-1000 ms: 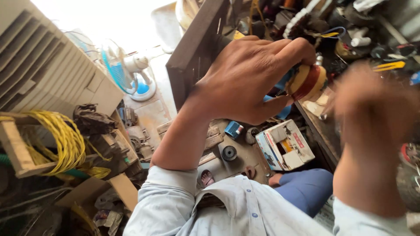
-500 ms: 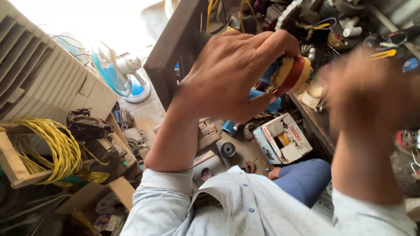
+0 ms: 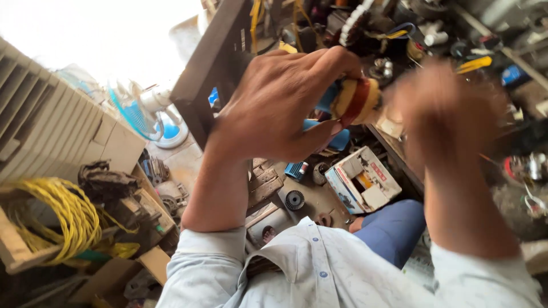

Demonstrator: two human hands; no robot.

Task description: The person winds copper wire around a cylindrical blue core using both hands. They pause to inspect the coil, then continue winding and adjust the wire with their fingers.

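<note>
**Left hand clamps a banded cylinder above a cluttered workshop floor**

The left hand (image 3: pixel 279 105) is raised in the middle of the head view, fingers curled over the top and thumb pressing from below, so its grip is clenched around a small cylindrical part (image 3: pixel 355 101) with yellow and red bands and a blue section nearest the palm. The part sticks out to the right of the hand, held in the air in front of a dark wooden desk edge (image 3: pixel 208 80). The right hand (image 3: pixel 448 117) is just beside the free end of the part, but it is smeared by motion blur; I cannot tell whether its grip is closed or released, or whether it touches the part.

Below the hands, on the floor, lies an open white cardboard box (image 3: pixel 362 181), and near it a small round black wheel-like piece (image 3: pixel 294 200). To the left sits a coil of yellow wire (image 3: pixel 63 219) on a wooden frame, with a pale louvred casing (image 3: pixel 40 128) above it. A blue and white fan (image 3: pixel 149 114) stands beyond. The person wears a light shirt (image 3: pixel 319 274).
</note>
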